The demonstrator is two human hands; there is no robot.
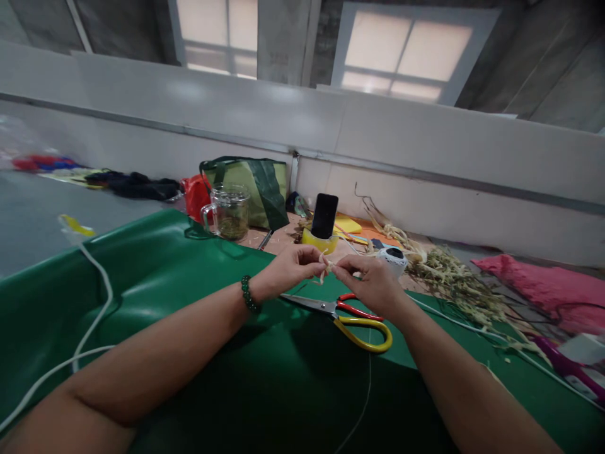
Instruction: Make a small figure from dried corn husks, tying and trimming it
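My left hand (295, 270), with a green bead bracelet at its wrist, pinches a small cream-coloured strip (324, 272) of fibre, bent or looped. My right hand (371, 277) meets it from the other side, thumb and finger closed on the same strip. Both hands hover above the green sheet (198, 284). Just below them lie scissors (347, 312) with one red and one yellow handle, blades pointing left. A thin pale thread (367, 391) runs down the sheet under the right hand. The fingers partly hide the strip.
Behind stand a glass mug (231, 214), a green bag (265, 189) and a phone (324, 215) in a yellow holder. A white spool (394, 261) sits beside my right hand. Dried fibres (449, 280) and pink cloth (543, 290) lie right. White cables (97, 321) cross the sheet.
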